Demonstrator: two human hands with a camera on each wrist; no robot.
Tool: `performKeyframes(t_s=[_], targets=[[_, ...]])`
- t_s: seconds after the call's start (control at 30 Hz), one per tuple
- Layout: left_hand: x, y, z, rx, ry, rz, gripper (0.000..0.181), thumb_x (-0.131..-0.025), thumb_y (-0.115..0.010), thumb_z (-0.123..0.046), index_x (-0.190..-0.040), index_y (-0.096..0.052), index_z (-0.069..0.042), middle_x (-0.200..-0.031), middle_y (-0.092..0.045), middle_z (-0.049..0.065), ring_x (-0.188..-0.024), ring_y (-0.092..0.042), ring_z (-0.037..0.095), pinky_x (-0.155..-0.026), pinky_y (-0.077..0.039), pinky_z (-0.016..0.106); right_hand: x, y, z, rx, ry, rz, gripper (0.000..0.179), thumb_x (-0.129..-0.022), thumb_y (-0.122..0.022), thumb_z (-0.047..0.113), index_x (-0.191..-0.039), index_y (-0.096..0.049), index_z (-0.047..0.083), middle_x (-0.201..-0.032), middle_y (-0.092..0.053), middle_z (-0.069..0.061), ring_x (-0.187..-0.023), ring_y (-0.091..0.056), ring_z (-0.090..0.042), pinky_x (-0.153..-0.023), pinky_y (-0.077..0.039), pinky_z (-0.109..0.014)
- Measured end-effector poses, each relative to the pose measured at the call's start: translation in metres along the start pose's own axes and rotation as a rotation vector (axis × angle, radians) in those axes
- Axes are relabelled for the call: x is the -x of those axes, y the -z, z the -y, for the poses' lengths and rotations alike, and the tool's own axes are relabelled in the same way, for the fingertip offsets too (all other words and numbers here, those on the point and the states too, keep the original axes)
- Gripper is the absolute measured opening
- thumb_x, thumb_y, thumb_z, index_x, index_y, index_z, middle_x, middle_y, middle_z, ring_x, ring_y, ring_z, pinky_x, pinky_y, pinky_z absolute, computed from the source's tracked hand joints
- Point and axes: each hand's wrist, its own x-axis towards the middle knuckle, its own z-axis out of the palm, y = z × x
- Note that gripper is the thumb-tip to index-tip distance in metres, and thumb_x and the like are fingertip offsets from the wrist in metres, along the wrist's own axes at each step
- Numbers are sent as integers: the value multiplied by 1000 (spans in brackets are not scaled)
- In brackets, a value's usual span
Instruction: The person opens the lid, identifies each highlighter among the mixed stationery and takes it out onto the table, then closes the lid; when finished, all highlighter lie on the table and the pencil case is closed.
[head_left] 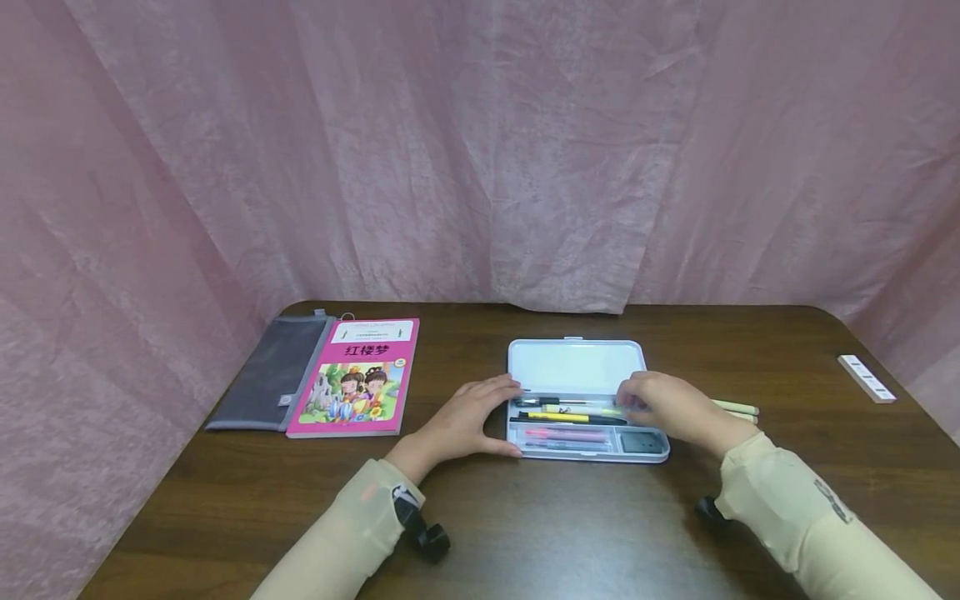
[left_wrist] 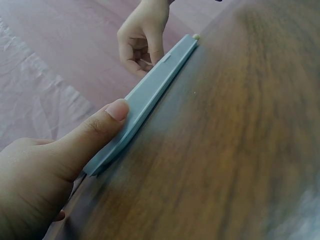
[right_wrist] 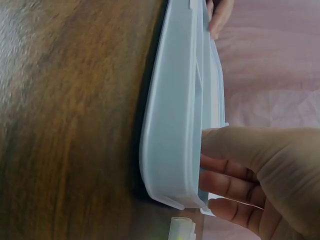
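An open pale-blue pencil case (head_left: pixel 576 367) lies on the table with its lid folded back. Inside are a black pen (head_left: pixel 551 402), a yellow-and-black pen (head_left: pixel 573 418), a pale pen (head_left: pixel 577 410) and pink pens (head_left: pixel 566 435). My left hand (head_left: pixel 468 421) grips the case's left end, thumb (left_wrist: pixel 95 127) against its front wall and fingers at the back. Over the right end, my right hand (head_left: pixel 671 410) reaches in with curled fingers (right_wrist: pixel 232 187) close to the pale pen's end. Whether they pinch it is hidden.
Light-green pens (head_left: pixel 738 408) lie right of the case, partly behind the right hand. At left, a pink book (head_left: pixel 352 383) rests over a grey mesh pouch (head_left: pixel 262 375). A white strip with dark marks (head_left: pixel 866 379) sits near the right edge. A pink curtain (head_left: pixel 480 167) hangs behind the table.
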Motion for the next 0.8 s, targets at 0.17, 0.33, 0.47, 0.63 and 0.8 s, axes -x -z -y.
performKeyframes(t_s=[0.17, 0.33, 0.47, 0.63, 0.8], targets=[[0, 1, -1, 10, 6, 6, 85, -74, -74, -59, -143, -44, -21, -154, -39, 1, -145, -31, 16, -118, -27, 44, 0, -3, 2, 52, 12, -24, 13, -82, -74, 11, -93, -70, 14, -86, -65, 4, -78, -59, -10, -76, -56, -38], [0, 0, 0, -1, 1, 1, 85, -73, -74, -59, -143, -45, -21, -153, -39, 1, -145, -32, 16, -118, -28, 44, 0, -5, 3, 98, 15, -42, 12, -81, -75, 10, -91, -70, 14, -85, -64, 4, -76, -58, -10, -74, -55, -37], [0, 0, 0, -5, -1, -7, 85, -73, -74, -60, -143, -45, -21, -153, -39, 1, -144, -32, 16, -117, -28, 44, 0, -6, 3, 131, 20, -48, 11, -80, -75, 10, -89, -70, 14, -83, -63, 4, -74, -57, -9, -72, -54, -36], [0, -1, 1, 3, -2, -6, 84, -73, -74, -60, -142, -45, -21, -153, -40, 1, -144, -32, 16, -117, -28, 44, 0, -7, 4, 156, 19, -59, 10, -80, -74, 8, -86, -68, 14, -80, -60, 5, -70, -53, -8, -67, -53, -33], [-1, -2, 2, 8, -4, -3, 84, -73, -74, -60, -143, -45, -21, -153, -39, 1, -145, -32, 16, -118, -28, 44, 0, -6, 5, 158, 18, -55, 9, -81, -73, 8, -86, -68, 14, -80, -60, 5, -69, -52, -8, -66, -52, -32]])
